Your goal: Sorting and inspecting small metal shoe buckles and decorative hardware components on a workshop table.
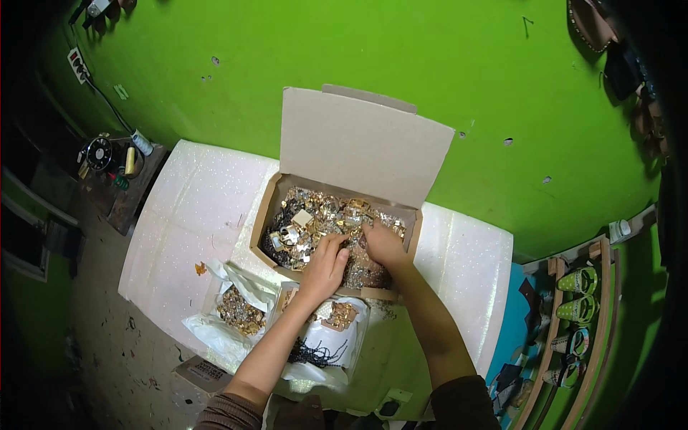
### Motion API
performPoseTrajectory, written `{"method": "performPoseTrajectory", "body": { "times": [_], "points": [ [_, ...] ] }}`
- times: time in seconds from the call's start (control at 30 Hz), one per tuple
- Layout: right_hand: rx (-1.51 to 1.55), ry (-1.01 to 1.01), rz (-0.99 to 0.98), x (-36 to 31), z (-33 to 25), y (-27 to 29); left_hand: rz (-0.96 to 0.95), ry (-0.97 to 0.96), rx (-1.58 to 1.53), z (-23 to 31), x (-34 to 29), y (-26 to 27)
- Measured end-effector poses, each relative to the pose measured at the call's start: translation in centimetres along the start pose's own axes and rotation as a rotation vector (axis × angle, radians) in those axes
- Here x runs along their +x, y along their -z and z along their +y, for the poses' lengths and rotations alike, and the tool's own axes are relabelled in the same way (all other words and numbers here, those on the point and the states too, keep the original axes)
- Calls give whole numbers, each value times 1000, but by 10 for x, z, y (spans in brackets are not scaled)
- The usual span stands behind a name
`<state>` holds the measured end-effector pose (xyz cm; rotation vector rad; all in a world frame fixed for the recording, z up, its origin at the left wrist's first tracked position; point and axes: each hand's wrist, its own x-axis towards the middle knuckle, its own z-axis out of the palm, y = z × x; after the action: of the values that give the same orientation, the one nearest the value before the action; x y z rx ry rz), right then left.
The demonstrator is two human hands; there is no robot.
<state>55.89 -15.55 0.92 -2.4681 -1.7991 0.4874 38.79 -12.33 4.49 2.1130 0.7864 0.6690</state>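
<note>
An open cardboard box (266, 209) sits on a white sparkly table (193, 208), its lid standing up against the green wall. It is filled with several gold, silver and dark metal trinkets (312, 222). My left hand (325, 264) reaches into the box's front part, fingers curled down among the pieces. My right hand (383, 245) is also in the box, just right of the left, fingers dug into the pile. Whether either hand grips a piece is hidden.
Two open white plastic bags lie in front of the box: one with gold pieces (240, 312), one with gold pieces and black beads (326, 344). A small cardboard box (204, 373) sits lower left. A shoe rack with green shoes (573, 315) stands right. A cluttered side shelf (115, 168) is left.
</note>
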Motion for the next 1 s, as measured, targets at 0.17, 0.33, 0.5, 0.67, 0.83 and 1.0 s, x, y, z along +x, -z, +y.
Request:
{"method": "performPoseTrajectory", "body": {
  "times": [0.17,0.33,0.5,0.67,0.83,1.0],
  "points": [
    [-18,4,-68,3,0,7,13,22,-38,-5,0,0],
    [27,-44,-112,7,9,0,15,31,34,-6,-3,-3],
    [54,45,-94,-1,11,4,3,43,82,1,-8,-2],
    [202,25,-93,-6,16,20,100,48,10,-19,-1,-12],
    [620,202,-163,-10,-2,64,151,548,-1039,-11,18,-2],
    [874,358,-283,-14,-28,79,-203,538,-2001,-1,14,-4]
  ]
}}
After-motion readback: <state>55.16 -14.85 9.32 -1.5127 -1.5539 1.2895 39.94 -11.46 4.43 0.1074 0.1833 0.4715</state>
